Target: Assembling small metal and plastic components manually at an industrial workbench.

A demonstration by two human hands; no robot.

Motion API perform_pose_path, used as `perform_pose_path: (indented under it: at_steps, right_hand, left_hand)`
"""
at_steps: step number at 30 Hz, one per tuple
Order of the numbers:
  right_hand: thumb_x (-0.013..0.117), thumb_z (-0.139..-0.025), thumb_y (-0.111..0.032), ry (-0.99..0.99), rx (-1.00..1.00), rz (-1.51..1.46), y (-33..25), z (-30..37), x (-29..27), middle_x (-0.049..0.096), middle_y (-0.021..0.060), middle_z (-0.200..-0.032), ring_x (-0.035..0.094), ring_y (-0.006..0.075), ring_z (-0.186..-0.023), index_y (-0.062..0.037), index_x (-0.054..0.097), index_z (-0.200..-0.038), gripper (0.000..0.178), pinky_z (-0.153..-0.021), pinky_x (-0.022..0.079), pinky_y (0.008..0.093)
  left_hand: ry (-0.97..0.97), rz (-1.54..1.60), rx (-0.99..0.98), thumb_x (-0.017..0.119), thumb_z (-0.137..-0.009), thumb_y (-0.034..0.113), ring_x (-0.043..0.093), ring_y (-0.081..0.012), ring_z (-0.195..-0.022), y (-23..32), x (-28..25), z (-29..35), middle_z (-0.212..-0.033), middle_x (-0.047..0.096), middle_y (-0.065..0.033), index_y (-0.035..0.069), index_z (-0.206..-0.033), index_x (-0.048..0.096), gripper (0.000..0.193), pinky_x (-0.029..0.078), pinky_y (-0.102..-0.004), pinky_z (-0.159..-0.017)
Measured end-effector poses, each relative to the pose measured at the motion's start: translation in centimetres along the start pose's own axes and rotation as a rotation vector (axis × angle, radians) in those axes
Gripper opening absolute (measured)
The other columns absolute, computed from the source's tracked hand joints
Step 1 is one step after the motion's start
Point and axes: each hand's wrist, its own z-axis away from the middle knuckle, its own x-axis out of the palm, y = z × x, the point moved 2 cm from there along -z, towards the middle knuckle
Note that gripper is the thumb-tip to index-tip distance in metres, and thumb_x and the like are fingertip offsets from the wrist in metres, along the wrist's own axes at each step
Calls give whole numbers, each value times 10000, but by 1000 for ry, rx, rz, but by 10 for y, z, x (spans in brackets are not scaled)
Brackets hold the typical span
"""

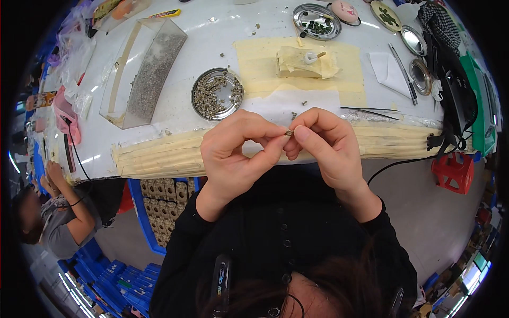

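Note:
Above the table's front edge, my left hand (241, 151) and my right hand (328, 148) meet fingertip to fingertip. Between them they pinch a tiny metal piece (289, 133), too small for its exact kind to show. Just beyond my left hand stands a round metal dish (237, 104) with many similar small metal pieces (211, 95) heaped mostly on its left side. A couple of loose pieces (304, 103) lie on the white surface past my fingers.
Left of the dish stands a clear box (124, 79) of small grey pieces. Farther back are a taped block (305, 62) on yellow paper and a dish (339, 33) of dark green pieces. Tweezers (403, 74) lie at the right. A co-worker (66, 217) sits at left, near a blue crate (142, 217).

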Motion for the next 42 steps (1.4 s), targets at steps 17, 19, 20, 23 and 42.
perform_pose_path:
  at_steps: [17, 19, 20, 23, 42]
  right_hand:
    - [602, -978, -170, -2, 78, -49, 1, -1, 0, 675, 57, -843, 632, 88, -749, 1, 625, -978, 173, -702, 525, 225]
    - [601, -979, -174, -6, 67, -46, 2, -2, 0, 673, 54, -844, 632, 86, -752, -3, 619, -981, 172, -706, 525, 224]
    - [600, -980, -176, -7, 62, -43, 2, -2, 0, 671, 53, -844, 632, 86, -754, -5, 617, -982, 172, -707, 524, 223]
    - [597, -982, -173, -8, 38, -40, 3, -3, 0, 667, 47, -845, 630, 83, -758, -9, 603, -975, 165, -710, 522, 223]
    - [575, -987, -130, -8, -51, 17, 1, -3, 1, 654, 54, -868, 623, 82, -794, 9, 582, -979, 139, -728, 513, 228]
  left_hand:
    - [-31, 265, -128, 704, -780, -106, 621, -109, -755, -10, 1, 7, -891, 647, -78, -14, -973, 705, 213, 486, -218, -676]
    - [-24, 264, -122, 706, -786, -102, 619, -103, -749, -11, 1, 7, -895, 645, -78, -14, -979, 704, 213, 485, -215, -672]
    - [-21, 265, -119, 707, -788, -101, 617, -100, -745, -11, 2, 8, -897, 644, -77, -14, -982, 703, 212, 484, -214, -670]
    - [-17, 228, -98, 710, -793, -95, 615, -93, -735, -12, 2, 8, -887, 646, -77, -12, -982, 703, 206, 483, -210, -661]
    - [21, 227, -152, 708, -811, -75, 644, -108, -755, -12, 2, 8, -893, 663, -92, -36, -962, 689, 157, 501, -214, -680]
